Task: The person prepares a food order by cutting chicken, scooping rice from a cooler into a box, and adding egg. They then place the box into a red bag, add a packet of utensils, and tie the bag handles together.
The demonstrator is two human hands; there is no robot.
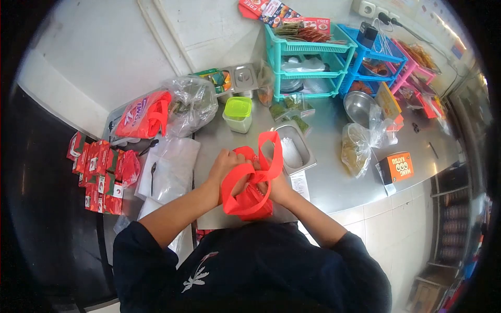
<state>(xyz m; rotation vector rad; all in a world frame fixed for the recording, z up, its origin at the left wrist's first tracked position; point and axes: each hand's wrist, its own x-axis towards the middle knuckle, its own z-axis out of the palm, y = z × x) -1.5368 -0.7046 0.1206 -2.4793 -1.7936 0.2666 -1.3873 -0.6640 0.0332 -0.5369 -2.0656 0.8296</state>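
A red fabric tote bag (253, 201) stands at the table's front edge, close against my body, with its two loop handles raised. My left hand (228, 168) is closed on the bag's upper left side, fingers curled at its rim. On the opposite side, my right hand (278, 187) grips the bag's upper edge, its fingers partly hidden behind a handle. What the bag holds is hidden. Just right of the hands are a metal tray of white powder (295, 151) and a paper receipt (299, 185) lying flat.
Beyond the hands stands a green-lidded container (238, 112). Turquoise shelves (308, 49) rise at the back wall. On the right are a metal bowl (360, 108), a tied plastic bag (357, 148) and an orange box (397, 168). Red boxes (96, 169) are stacked at left.
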